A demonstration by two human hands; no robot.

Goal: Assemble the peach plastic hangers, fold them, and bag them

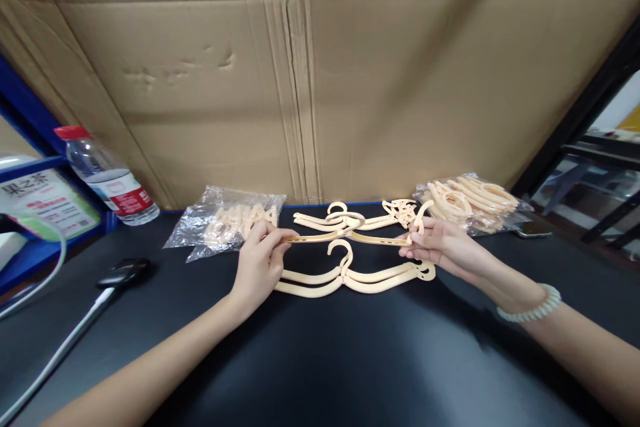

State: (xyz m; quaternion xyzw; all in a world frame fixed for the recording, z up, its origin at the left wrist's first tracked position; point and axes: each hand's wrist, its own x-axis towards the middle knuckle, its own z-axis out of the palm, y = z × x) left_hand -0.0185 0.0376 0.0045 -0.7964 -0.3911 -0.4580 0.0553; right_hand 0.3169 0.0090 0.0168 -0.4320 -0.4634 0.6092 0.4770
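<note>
A cream plastic hanger (345, 236) is held level above the black table (320, 360) by both ends. My left hand (260, 264) pinches its left end, fingers closed. My right hand (435, 244) pinches its right end, fingers closed. Just below it a stack of assembled cream hangers (350, 276) lies flat on the table. Behind it lie more cream hangers (345, 217), hooks up. A bead bracelet (531, 307) circles my right wrist.
A clear bag of cream parts (227, 222) lies at the left rear, another bag of curved hanger pieces (470, 200) at the right rear. A water bottle (107, 177) stands far left. A black mouse (123, 272) and white cable (55, 357) lie left. A cardboard wall (320, 80) backs the table.
</note>
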